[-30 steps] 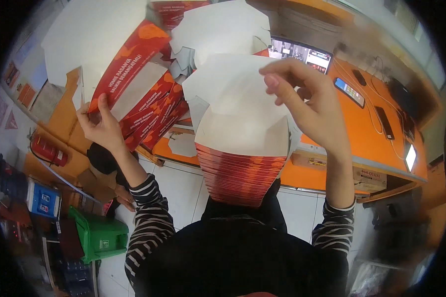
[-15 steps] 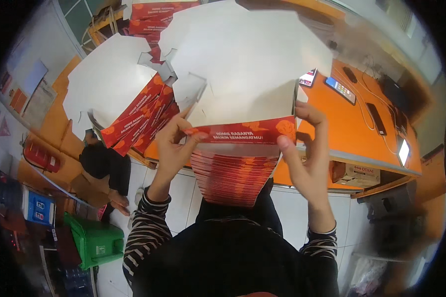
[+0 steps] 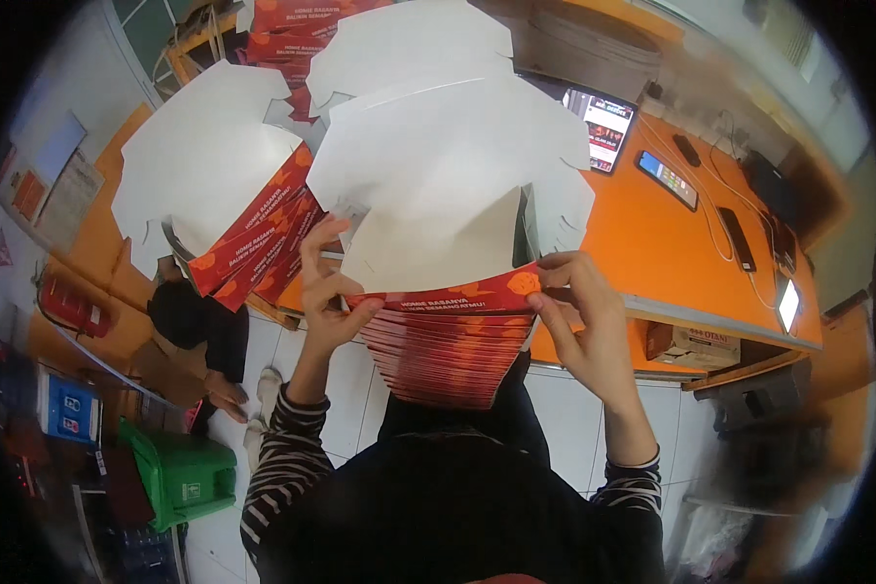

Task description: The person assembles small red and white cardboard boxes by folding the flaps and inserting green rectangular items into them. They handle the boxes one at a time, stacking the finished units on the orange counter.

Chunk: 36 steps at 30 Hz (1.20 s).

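A cardboard food box [image 3: 438,238] with a white inside and a red printed front wall lies open, its large white lid flap spread away from me. It sits at the top of a tall stack of nested red boxes [image 3: 446,355] in front of my body. My left hand [image 3: 329,297] pinches the front left corner between thumb and fingers. At the front right corner, my right hand [image 3: 586,316] grips the red wall the same way. Further left, a second group of red and white boxes [image 3: 258,234] overlaps at a slant.
An orange table [image 3: 642,248] on the right holds a tablet [image 3: 602,131], a phone [image 3: 667,178] and cables. Below it is a brown carton [image 3: 691,346]. At left are a person in dark clothes [image 3: 193,316], a fire extinguisher [image 3: 68,304] and a green bin [image 3: 187,482].
The held box has come down and toward me onto the stack, its front wall now close against the boxes below. Both hands moved down with it, and more of the tablet shows.
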{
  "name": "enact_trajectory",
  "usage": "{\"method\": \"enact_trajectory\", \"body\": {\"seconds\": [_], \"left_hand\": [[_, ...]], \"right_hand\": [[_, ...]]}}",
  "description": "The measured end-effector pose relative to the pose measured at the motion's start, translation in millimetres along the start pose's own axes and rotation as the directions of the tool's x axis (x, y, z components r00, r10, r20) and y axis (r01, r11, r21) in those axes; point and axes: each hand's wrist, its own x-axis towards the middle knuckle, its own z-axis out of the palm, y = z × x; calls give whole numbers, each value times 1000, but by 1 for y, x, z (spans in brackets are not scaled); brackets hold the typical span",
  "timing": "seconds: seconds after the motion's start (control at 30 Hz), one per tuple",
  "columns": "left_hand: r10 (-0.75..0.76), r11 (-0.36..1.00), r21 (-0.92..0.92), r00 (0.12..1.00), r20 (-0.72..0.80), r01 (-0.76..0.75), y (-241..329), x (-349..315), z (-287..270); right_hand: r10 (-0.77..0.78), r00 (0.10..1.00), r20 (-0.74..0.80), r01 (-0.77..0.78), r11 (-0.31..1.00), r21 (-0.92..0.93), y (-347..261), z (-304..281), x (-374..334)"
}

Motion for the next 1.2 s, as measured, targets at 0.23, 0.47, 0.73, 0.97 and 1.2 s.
{"method": "enact_trajectory", "body": {"seconds": [0.23, 0.47, 0.73, 0.97, 1.2], "left_hand": [[-48, 940, -340, 995, -89, 15, -5, 1, 24], [-49, 973, -231, 982, -182, 5, -6, -4, 25], [-38, 975, -224, 987, -153, 3, -4, -5, 27], [122, 982, -157, 989, 81, -108, -10, 3, 19], [-99, 924, -379, 991, -88, 59, -34, 12, 31]], "right_hand": [[46, 993, 105, -40, 997, -63, 3, -19, 2], [11, 994, 110, -2, 997, -81, 8, -15, 7], [-39, 951, 308, 65, 995, -75, 22, -26, 8], [295, 955, 4, -266, 866, -423, 17, -14, 52], [239, 970, -40, -236, 893, -384, 39, 2, 65]]}}
